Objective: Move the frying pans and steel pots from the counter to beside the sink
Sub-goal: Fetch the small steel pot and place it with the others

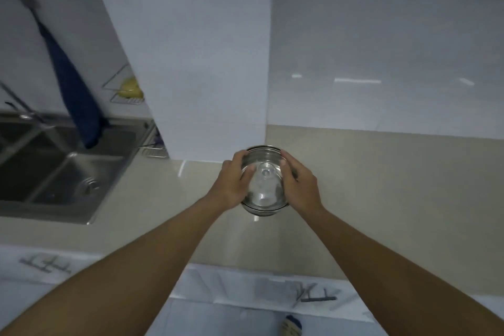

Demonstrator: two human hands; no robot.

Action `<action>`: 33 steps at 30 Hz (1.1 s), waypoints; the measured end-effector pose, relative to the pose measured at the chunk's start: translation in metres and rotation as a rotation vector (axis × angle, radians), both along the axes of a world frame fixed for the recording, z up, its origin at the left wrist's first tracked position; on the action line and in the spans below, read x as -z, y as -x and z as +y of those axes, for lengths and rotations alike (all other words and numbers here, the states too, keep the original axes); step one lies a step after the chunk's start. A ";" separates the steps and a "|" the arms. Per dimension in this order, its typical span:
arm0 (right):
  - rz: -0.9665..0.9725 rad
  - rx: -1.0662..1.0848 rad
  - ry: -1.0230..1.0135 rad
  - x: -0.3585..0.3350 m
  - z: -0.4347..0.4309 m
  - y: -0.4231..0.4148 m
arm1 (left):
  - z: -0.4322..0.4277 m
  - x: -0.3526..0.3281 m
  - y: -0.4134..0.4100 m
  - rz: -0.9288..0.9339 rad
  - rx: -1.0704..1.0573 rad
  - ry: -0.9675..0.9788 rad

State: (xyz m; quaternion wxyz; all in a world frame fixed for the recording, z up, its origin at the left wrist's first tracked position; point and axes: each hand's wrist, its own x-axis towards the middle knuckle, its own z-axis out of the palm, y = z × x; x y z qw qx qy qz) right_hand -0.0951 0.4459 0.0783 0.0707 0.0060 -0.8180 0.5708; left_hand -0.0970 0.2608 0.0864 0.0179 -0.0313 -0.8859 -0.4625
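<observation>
A: What do the hands have?

B: A round steel pot (264, 180) with a clear domed glass lid and a small knob at its centre. The left hand (234, 183) wraps its left rim, the right hand (300, 182) its right rim; each grip is curled tight against the shiny wall.

A: And where is it?

B: Over the smooth beige bench (381, 185), near the white tiled pillar (207, 63); whether it touches the bench I cannot tell. The brushed stainless sink (68, 172) lies well to the left, with a dark blue cloth (73, 90) hanging above it.
</observation>
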 end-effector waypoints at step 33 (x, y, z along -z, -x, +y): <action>-0.061 -0.863 -0.033 -0.006 -0.576 0.008 | -0.512 -0.015 -0.131 -0.133 -0.819 0.035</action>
